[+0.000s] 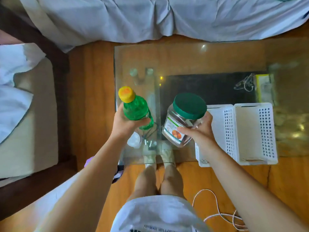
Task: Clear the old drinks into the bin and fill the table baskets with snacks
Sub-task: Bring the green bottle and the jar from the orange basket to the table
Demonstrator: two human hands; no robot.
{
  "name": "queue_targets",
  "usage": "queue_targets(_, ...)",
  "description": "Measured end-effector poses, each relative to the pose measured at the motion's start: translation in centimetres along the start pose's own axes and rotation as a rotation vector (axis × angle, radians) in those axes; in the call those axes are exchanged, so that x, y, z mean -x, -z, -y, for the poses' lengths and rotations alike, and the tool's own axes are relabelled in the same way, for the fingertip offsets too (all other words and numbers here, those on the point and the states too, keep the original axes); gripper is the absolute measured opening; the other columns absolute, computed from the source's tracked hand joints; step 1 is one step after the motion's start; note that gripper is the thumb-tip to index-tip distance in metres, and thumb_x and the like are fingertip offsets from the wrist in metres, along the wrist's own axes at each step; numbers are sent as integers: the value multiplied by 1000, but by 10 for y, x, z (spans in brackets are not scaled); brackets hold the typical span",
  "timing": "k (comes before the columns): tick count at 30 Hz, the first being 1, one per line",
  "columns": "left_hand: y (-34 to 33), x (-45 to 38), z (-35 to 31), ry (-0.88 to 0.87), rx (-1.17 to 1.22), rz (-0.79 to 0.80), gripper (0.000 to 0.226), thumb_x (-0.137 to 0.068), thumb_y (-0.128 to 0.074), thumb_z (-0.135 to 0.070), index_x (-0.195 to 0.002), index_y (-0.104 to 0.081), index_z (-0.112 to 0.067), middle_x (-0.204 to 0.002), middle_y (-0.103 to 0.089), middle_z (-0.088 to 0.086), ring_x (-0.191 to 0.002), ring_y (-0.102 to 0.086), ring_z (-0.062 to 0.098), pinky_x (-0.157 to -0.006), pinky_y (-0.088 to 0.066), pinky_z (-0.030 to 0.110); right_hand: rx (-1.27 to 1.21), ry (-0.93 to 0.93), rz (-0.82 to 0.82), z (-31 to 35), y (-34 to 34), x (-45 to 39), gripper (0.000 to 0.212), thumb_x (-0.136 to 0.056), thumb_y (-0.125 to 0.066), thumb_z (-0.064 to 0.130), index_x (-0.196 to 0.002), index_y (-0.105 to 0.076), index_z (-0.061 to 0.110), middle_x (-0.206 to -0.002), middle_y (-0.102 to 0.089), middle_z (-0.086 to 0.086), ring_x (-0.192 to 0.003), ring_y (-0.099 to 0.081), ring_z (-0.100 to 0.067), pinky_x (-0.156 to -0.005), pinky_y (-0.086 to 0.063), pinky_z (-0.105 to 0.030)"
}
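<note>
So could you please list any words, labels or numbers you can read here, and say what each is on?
White garment hem: upside-down print, roughly "JOURNEY"; the rest is cut off.
Jar label: printed, too blurred to read.
Bottle cap: orange marking, unreadable.
Yellow packet: print unreadable.

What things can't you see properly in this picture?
All in the head view:
- Green bottle: the left hand covers its lower part.
- Jar: label too blurred to read, the right hand covers part.
- Left white basket: the right arm hides its inside.
- No bin shows in the frame.
</note>
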State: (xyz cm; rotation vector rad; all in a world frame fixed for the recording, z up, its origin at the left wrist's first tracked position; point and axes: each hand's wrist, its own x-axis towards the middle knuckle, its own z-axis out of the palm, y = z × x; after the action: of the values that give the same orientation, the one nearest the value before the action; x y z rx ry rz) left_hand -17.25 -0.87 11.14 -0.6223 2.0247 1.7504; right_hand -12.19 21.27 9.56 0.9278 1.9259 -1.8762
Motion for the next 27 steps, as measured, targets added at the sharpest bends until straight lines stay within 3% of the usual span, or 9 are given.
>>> queue_targets(2, -8, -29, 18, 22, -29, -13, 58, -43, -83, -8, -91, -58, -29, -89, -65, -7, -83, -63, 13, -78, -54, 35, 97, 55, -7, -15, -8, -32, 89, -58, -80, -10, -124, -25, 13, -123, -42, 0, -106, -49, -9, -74, -44, 0)
queue_targets(5, -19, -61, 41, 40, -110, 1, 61, -50, -86, 4, -102, -58, -12, -97, -65, 7, -90, -60, 25, -89, -52, 52, 231, 86, -20, -33, -17, -69, 92, -58, -83, -3, -128, -23, 13, -120, -39, 4, -107, -45, -9, -79, -39, -3)
queue_targets(8, -25, -81, 60, 39, -215, -7, 65, -51, -87, 1, -106, -57, -17, -100, -65, 4, -97, -62, 26, -92, -51, 45, 290, 102, -33, -49, -20, -92, 94, -58, -83, 4, -128, -23, 17, -122, -39, 6, -110, -44, -11, -92, -39, -21)
queue_targets(13, -29, -98, 84, 84, -160, -12, 64, -54, -85, 4, -111, -57, -4, -107, -65, 15, -102, -62, 31, -93, -51, 49, 332, 212, -40, -74, -24, -116, 97, -56, -84, 3, -129, -22, 11, -131, -37, -7, -116, -44, -15, -82, -41, -4)
queue_targets(18, -32, -102, 90, 74, -139, -22, 64, -56, -84, 5, -114, -56, -1, -111, -65, 18, -106, -61, 33, -94, -51, 47, 453, 283, -53, -88, -22, -115, 99, -55, -86, 12, -131, -22, 13, -131, -36, -7, -115, -43, -12, -84, -46, -16)
queue_targets(22, -33, -98, 90, 62, -112, 7, 66, -56, -82, 9, -113, -54, -12, -103, -63, 0, -99, -60, 18, -84, -52, 20, 469, 292, -31, -100, -19, -107, 97, -55, -84, 4, -130, -22, 9, -128, -36, -10, -112, -43, -13, -77, -42, -1)
queue_targets(24, -34, -94, 89, 51, -99, 30, 72, -56, -81, 12, -114, -51, -19, -107, -60, -2, -101, -57, 14, -83, -49, 14, 492, 268, -9, -104, -14, -103, 96, -56, -84, 6, -130, -23, 12, -127, -38, -8, -112, -45, -15, -75, -42, 0)
queue_targets(25, -33, -92, 89, 53, -84, 38, 75, -57, -80, 14, -115, -50, -21, -111, -59, 1, -104, -56, 15, -86, -48, 17, 519, 241, 3, -105, -12, -102, 97, -57, -85, 9, -132, -23, 14, -128, -39, -7, -113, -46, -17, -78, -44, -3)
queue_targets(27, -32, -90, 89, 64, -60, 48, 78, -57, -78, 16, -119, -49, -21, -119, -56, 6, -109, -54, 17, -94, -47, 26, 562, 169, 31, -105, -8, -99, 105, -59, -85, 15, -138, -17, 18, -135, -37, -5, -121, -44, -20, -91, -50, -22)
